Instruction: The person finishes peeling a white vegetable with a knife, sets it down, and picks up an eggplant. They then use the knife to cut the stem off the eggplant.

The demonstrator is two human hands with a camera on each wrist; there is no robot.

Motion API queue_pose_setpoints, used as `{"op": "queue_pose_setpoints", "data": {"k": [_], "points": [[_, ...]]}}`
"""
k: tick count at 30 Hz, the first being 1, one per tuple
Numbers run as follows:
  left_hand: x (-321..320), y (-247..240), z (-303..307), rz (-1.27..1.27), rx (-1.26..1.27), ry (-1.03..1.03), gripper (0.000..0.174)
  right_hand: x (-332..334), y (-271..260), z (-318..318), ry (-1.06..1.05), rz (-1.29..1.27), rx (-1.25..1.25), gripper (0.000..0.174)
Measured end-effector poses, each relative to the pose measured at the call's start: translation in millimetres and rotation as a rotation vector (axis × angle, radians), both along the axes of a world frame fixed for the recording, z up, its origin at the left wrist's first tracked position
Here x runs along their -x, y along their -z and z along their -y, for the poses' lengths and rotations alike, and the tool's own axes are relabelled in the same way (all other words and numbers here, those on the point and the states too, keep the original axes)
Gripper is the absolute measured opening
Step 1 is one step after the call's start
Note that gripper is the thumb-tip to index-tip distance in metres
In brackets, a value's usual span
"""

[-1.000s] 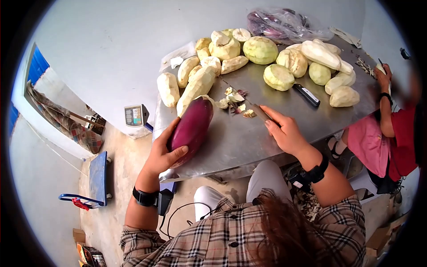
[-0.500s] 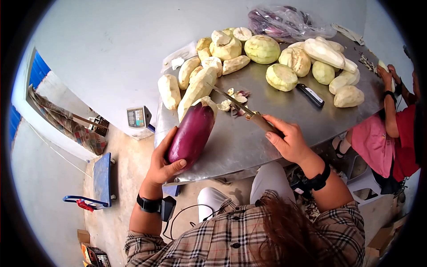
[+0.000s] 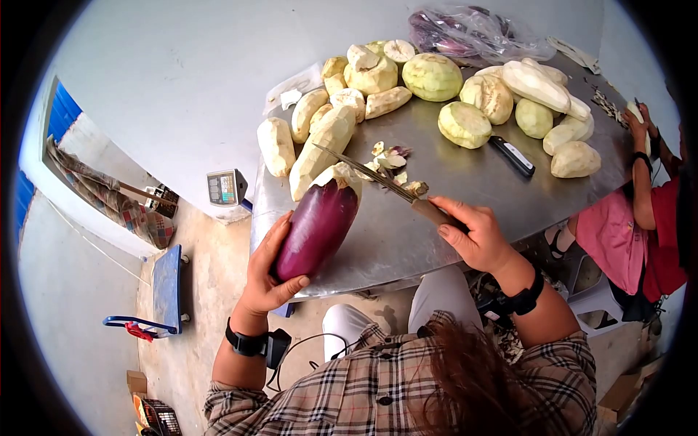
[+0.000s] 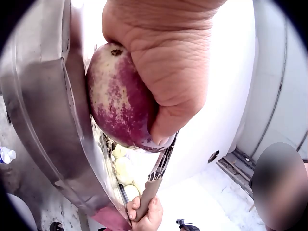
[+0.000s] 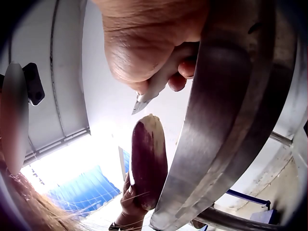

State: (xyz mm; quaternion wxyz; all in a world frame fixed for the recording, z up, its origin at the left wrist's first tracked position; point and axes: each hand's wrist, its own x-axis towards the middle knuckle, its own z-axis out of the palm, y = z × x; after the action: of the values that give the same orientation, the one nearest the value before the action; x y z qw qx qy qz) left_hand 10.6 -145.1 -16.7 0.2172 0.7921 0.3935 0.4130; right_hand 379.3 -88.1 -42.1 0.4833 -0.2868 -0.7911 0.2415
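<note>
My left hand grips a large purple eggplant by its lower part, tilted over the table's near left edge. Its top end is pared pale; the left wrist view shows the mottled blunt bottom of the eggplant under the thumb. In my right hand is a knife, fingers curled round its brown handle. The long narrow blade points left, just above the eggplant's peeled top, and overlaps a peeled eggplant behind it in the head view.
Peeled eggplants and round pale ones lie along the metal table. Peel scraps and a black-handled tool lie mid-table. At the back is a plastic bag. Another person works at the right.
The knife has come up from the table and swung left, its blade now over the eggplant's top. The left hand still holds the eggplant, shifted slightly right.
</note>
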Motion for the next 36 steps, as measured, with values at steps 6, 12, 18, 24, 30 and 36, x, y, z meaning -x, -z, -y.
{"op": "queue_pose_setpoints", "data": {"k": [6,12,18,24,30,36], "points": [[-1.0,-3.4,-1.2,-0.025,0.004,0.005,0.086,0.9,2.8,0.1,0.022,-0.021,0.005,0.039],[-5.5,-7.9,-1.6,-0.087,-0.087,-0.028,0.082,0.3,0.7,1.8,0.035,-0.006,0.024,0.04],[-32.6,-33.0,1.9,-0.694,-0.407,-0.266,0.079,0.5,1.8,1.8,0.041,-0.011,0.023,0.04],[-36.9,-48.5,5.9,-0.602,-0.316,-0.164,0.066,1.0,5.7,0.8,0.062,-0.027,-0.007,0.039],[-42.0,-40.5,5.1,-0.479,-0.035,-0.234,0.087,0.3,1.4,0.8,0.056,-0.033,0.03,0.037],[-37.9,-44.8,7.1,-0.366,0.19,-0.148,0.095,-4.6,-8.8,6.0,0.033,-0.009,0.136,0.035]]}}
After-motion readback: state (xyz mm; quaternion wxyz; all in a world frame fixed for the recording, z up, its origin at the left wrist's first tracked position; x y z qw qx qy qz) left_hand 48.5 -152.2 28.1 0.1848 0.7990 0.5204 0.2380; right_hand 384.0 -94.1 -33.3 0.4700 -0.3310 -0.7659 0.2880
